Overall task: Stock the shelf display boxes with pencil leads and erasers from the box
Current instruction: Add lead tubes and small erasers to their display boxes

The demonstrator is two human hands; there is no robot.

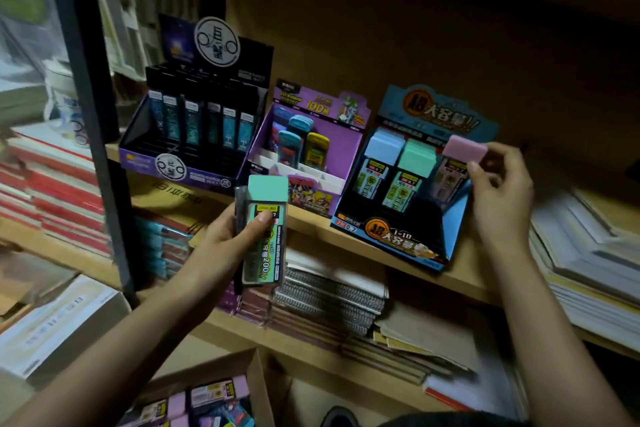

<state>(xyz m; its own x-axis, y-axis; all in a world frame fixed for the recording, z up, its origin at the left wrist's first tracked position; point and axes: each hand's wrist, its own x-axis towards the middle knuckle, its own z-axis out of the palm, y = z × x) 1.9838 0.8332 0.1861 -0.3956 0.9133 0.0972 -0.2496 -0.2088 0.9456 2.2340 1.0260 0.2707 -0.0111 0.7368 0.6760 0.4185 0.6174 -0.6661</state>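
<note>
A dark upright post (93,121) cuts down the left of the frame, with red-edged stacks of books (59,191) behind and beside it. On the wooden shelf (346,246) across the middle stand three display boxes side by side: a black and purple one (187,156) at the left with rows of dark lead tubes, a purple one (332,149) in the centre holding a few blue and yellow cases, and a blue display box (408,218) at the right, tilted back, with blue-capped cases in its left column and green-capped ones in its middle column. Below the shelf lie spiral notebooks (329,291), and loose paper stacks (588,270) pile up at the right edge. At the bottom centre the cardboard box (214,366) sits open with pink-capped packs inside. My left hand (225,236), in front of the shelf edge at centre frame, is wrapped round a green-capped lead case (265,229), thumb pressed on its label, held upright and clear of the displays. My right hand (498,191), at the right, pinches the top of a pink-capped lead case (464,149) between thumb and fingertips; that case stands in the right column of the blue display box.
</note>
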